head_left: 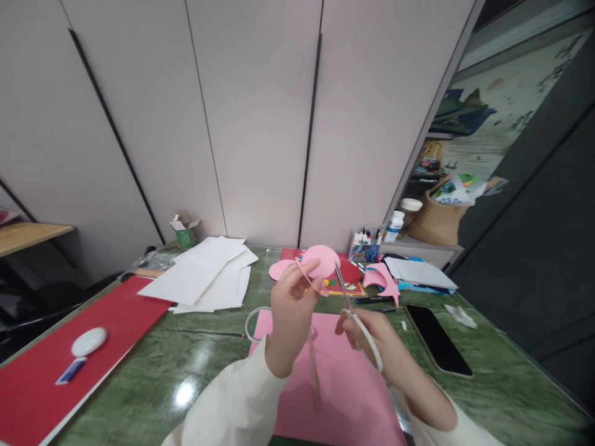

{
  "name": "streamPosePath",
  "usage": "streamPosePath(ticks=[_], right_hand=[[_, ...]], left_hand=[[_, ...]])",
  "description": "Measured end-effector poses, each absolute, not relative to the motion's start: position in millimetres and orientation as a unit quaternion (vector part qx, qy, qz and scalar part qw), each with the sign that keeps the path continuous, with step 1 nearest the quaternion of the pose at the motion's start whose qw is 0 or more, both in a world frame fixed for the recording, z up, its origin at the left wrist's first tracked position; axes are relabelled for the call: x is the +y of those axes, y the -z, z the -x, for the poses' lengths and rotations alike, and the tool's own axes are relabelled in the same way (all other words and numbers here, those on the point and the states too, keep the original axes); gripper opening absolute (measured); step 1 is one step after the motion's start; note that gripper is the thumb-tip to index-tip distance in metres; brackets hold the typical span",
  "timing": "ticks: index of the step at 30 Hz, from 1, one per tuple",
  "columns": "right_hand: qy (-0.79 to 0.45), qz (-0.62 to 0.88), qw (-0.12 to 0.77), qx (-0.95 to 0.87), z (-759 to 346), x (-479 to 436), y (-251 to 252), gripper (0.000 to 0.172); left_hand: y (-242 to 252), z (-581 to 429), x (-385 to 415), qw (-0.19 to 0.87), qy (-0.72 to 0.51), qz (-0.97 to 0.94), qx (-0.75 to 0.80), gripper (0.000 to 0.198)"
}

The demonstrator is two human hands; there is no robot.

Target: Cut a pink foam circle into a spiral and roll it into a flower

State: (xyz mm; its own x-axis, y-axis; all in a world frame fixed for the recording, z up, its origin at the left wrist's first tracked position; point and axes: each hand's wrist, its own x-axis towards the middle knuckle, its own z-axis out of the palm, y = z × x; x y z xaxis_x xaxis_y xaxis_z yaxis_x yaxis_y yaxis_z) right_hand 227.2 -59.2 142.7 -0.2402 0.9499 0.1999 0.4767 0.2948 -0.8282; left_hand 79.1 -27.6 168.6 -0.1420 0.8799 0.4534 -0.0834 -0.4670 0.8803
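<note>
My left hand (294, 303) pinches a round pink paper piece (321, 259) above the table, with a thin curled paper strip hanging from its edge. My right hand (372, 331) is closed on the white handles of a pair of scissors (344, 290). The scissor blades point up and touch, or nearly touch, the right edge of the pink circle. Beneath both hands lies a large pink sheet (334, 396). Another pink rounded piece (281, 270) rests behind my left hand, and a cut pink scrap (382, 282) lies to the right.
White papers (209, 269) and a red sheet (125, 316) lie at left, with a white oval object (89, 342) and a small blue-and-white tube (71, 370). A phone (437, 339) lies at right. Markers (365, 244) stand at the back before the cabinet (260, 124).
</note>
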Motion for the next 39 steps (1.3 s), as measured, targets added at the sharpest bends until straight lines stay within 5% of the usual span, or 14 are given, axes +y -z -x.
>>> streamPosePath(ticks=[39], right_hand=[[-0.306,0.488,0.368,-0.730,-228.9,-60.5,-145.6,0.048]], left_hand=[[-167.9,-80.8,-28.5,0.374,-0.662,-0.567,0.319,0.018]])
